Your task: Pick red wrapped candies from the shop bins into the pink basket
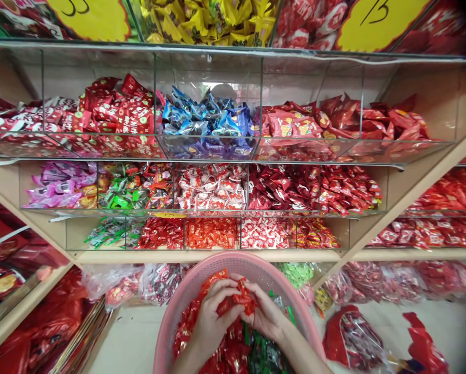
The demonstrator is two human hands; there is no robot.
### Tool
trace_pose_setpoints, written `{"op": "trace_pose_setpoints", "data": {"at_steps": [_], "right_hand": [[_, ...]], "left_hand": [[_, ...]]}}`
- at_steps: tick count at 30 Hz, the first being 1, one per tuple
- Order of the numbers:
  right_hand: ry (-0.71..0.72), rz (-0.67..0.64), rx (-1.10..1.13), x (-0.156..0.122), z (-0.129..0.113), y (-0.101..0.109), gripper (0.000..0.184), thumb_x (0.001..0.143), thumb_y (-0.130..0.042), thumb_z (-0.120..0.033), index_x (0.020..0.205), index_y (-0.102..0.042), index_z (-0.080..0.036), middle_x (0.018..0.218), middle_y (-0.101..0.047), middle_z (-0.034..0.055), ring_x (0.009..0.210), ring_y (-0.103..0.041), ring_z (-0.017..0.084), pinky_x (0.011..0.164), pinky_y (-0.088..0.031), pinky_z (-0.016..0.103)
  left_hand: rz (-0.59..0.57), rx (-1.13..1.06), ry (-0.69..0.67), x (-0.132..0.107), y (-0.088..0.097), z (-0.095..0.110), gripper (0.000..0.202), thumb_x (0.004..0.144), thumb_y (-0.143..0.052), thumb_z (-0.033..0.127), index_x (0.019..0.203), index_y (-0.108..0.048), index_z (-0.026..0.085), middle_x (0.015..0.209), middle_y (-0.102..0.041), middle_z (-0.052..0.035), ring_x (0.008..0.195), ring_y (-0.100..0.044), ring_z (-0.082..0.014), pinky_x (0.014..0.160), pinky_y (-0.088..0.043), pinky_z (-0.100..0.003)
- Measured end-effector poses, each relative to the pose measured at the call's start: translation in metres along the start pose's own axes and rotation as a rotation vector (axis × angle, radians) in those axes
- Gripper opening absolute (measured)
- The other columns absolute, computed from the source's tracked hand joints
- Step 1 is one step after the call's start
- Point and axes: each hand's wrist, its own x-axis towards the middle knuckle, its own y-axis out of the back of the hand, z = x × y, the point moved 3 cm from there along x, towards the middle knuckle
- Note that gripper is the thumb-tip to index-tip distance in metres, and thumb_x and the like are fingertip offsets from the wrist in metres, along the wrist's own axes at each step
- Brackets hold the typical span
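Note:
A pink plastic basket (217,264) sits low in front of me, filled with red and green wrapped candies. My left hand (211,317) and my right hand (267,316) meet over the basket. Both have their fingers closed around a bunch of red candy packets (244,300) held between them. Green packets (266,356) lie in the basket under my right wrist.
Tiered clear bins hold wrapped sweets: blue packets (207,119) in the middle, red ones (112,111) left and right, purple ones (59,184) lower left. Yellow price tags (377,21) hang above. Bags of candy (352,340) lie on the floor around the basket.

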Motion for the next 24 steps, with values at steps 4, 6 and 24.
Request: {"op": "trace_pose_setpoints", "data": {"at_steps": [4,6,24], "right_hand": [[0.01,0.058,0.055,0.001,0.0,0.001,0.034,0.079,-0.058,-0.026,0.112,-0.055,-0.022,0.086,-0.068,0.0,0.061,-0.061,0.008,0.055,-0.051,0.018],[0.021,0.083,0.057,0.001,0.0,0.0,0.034,0.078,-0.059,-0.026,0.112,-0.054,-0.021,0.087,-0.068,0.0004,0.062,-0.062,0.008,0.054,-0.051,0.018],[0.227,0.234,0.066,-0.003,-0.029,0.018,0.02,0.071,-0.066,-0.024,0.09,-0.062,-0.023,0.093,-0.069,-0.0003,0.082,-0.064,0.014,0.063,-0.052,0.023]], "left_hand": [[0.117,-0.229,0.143,0.001,-0.006,-0.001,0.021,0.074,-0.061,0.034,0.087,-0.067,0.019,0.112,-0.061,-0.0084,0.108,-0.054,-0.021,0.096,-0.042,-0.036],[0.186,-0.375,0.244,0.002,-0.01,-0.002,0.025,0.073,-0.061,0.035,0.09,-0.066,0.018,0.116,-0.06,-0.0091,0.109,-0.054,-0.0216,0.095,-0.043,-0.034],[0.151,0.109,0.326,0.001,0.016,-0.105,0.016,0.066,-0.053,0.016,0.081,-0.057,0.017,0.078,-0.061,-0.0002,0.078,-0.056,-0.0147,0.073,-0.045,-0.028]]}}
